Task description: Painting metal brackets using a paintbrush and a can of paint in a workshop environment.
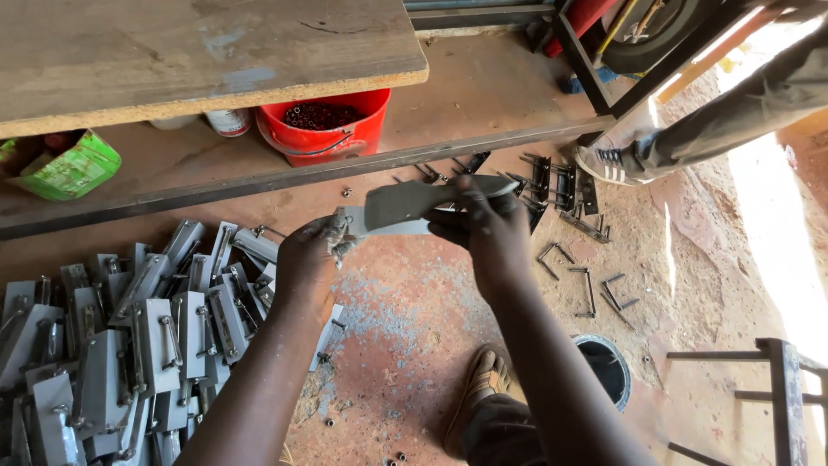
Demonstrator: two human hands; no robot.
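Both hands meet at the middle of the view: the left hand pinches the end of a flat grey metal plate, and the right hand closes around its far end, holding it level above the red dirt floor, seemingly for a look. At eight o'clock lies a heap of finished grey latch plates; loose bent rods sit at three o'clock, a red bucket at twelve
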